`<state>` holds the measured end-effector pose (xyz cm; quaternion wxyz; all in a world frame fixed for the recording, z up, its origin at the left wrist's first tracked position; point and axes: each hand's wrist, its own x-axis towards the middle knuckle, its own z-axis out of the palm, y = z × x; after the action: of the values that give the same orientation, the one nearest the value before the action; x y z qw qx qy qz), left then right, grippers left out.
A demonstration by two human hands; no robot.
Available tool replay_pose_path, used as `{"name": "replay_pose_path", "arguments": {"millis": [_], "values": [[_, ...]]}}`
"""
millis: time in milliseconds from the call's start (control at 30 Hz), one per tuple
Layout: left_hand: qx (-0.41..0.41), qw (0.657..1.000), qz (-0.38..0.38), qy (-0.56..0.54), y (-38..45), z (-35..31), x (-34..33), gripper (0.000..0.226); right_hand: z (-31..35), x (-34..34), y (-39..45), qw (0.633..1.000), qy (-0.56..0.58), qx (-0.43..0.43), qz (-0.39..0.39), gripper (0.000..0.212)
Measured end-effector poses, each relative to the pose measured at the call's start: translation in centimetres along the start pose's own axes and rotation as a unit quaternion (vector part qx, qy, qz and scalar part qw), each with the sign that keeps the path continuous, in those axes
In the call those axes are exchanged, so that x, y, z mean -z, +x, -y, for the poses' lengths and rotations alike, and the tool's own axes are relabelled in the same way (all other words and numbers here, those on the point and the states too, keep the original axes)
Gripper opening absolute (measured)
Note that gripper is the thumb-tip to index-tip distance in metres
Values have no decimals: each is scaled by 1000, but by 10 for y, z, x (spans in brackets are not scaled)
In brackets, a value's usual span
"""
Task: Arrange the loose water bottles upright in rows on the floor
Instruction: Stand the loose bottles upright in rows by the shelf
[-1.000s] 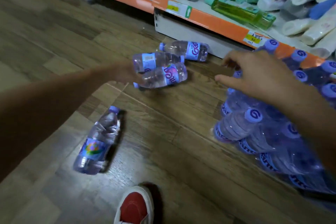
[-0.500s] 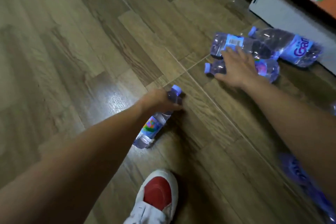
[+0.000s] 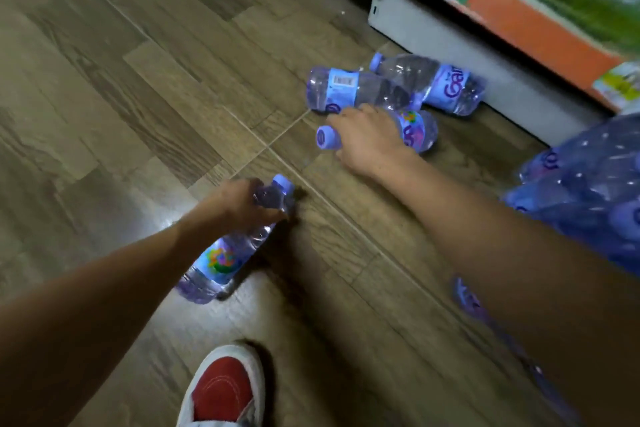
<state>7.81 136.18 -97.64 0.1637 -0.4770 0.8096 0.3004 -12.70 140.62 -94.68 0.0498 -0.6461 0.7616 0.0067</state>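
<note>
My left hand (image 3: 239, 203) grips the neck end of a water bottle (image 3: 228, 253) lying on the wood-look floor (image 3: 104, 80), fingers curled round it just below its purple cap (image 3: 283, 183). The bottle points its cap away from me and its base toward my red-toed shoe (image 3: 221, 388), with a bright flower label on its middle.

My right hand (image 3: 369, 140) is clamped over a second lying bottle (image 3: 412, 130), fingers wrapped round its shoulder, its purple cap (image 3: 325, 138) sticking out to the left of my knuckles. Just beyond it lie two more loose bottles on their sides: one with a barcode label (image 3: 349, 88) touching my fingertips, and one lettered in purple (image 3: 440, 83) against the grey base of the shelf (image 3: 485, 55). The shelf edge above is orange with price tags.

To my right, a shrink-wrapped pack of bottles (image 3: 588, 191) sits on the floor, blurred, partly hidden behind my right forearm.
</note>
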Motion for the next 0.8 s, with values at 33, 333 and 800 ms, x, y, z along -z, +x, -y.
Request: {"name": "replay_pose_path", "arguments": {"millis": [33, 333, 800], "values": [[-30, 999, 2, -25, 2, -14, 6, 64, -13, 13, 1, 998, 46, -32, -16, 33], [-270, 925, -29, -266, 54, -188, 9, 63, -148, 91, -45, 864, 388, -275, -167, 30], [-358, 895, 36, -264, 98, -282, -1, 67, -209, 73, -83, 879, 186, -405, -167, 48]]}}
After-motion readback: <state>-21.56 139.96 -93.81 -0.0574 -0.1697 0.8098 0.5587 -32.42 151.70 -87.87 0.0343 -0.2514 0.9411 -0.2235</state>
